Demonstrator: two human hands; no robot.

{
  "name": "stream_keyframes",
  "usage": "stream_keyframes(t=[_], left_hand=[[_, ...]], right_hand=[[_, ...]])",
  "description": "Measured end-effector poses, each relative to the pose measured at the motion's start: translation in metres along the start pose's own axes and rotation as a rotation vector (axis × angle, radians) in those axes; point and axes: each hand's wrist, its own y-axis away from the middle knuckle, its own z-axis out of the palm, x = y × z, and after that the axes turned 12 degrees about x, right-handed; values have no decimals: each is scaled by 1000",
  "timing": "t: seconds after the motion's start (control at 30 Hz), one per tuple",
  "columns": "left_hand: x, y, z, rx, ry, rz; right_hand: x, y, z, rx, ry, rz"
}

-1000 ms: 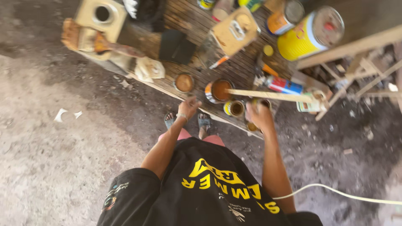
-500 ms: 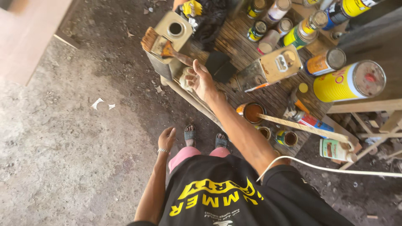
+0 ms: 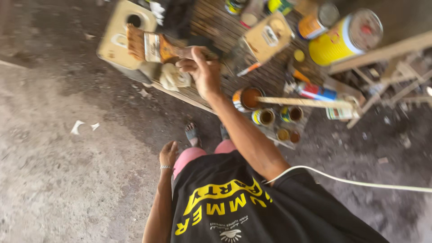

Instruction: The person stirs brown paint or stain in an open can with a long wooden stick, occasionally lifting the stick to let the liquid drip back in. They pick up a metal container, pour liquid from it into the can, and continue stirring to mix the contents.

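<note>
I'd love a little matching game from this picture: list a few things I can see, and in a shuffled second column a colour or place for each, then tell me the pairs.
Things:
1. wide paintbrush
2. big drum-shaped can
3. long wooden stick
4. left hand

Descriptions:
A. lies across an open tin of brownish paint
B. yellow side, lying tipped over on the bench
C. rests down by the knee, holding nothing
D. its handle is gripped by the right hand

Pairs: 1-D, 2-B, 3-A, 4-C
</note>
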Motion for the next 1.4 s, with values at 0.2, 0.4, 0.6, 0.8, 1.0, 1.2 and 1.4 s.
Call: stream_keyframes(t=[0.2, 0.4, 0.6, 0.8, 1.0, 1.2, 1.4], left_hand=[[20, -21, 29, -144, -268, 104], [43, -30, 54, -197, -192, 88], [47, -32, 50, -191, -171, 73], [28, -22, 29, -128, -194, 7], [19, -18, 20, -107, -220, -4], [21, -18, 20, -116, -235, 19], [21, -17, 22, -110, -261, 11]], right_hand=[[-161, 63, -109, 168, 1050, -286], [-182, 64, -151, 383, 1737, -385], [-164, 32, -150, 331, 1841, -376], [-154, 23, -141, 196, 1852, -380], [-136, 24, -134, -70, 1909, -323], [-123, 49, -128, -320, 1917, -137], [-141, 105, -135, -558, 1886, -312]])
